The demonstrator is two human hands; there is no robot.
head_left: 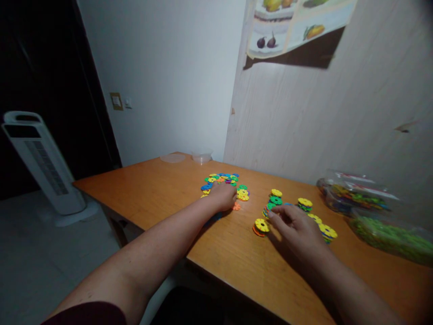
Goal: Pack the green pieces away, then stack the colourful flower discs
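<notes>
Sorting of plastic discs, part done. Beside the loose disc heap (225,183) on the wooden table (162,189), the person's left hand (223,196) lies curled on the heap; what it grips cannot be told. Right of the heap stand several small stacks; the right hand (297,230), fingers loosely apart, touches the yellow-topped stack (261,225). Much of the heap remains unsorted.

A home room: tower fan (43,164), fruit poster (297,27), wooden table (162,189).
</notes>
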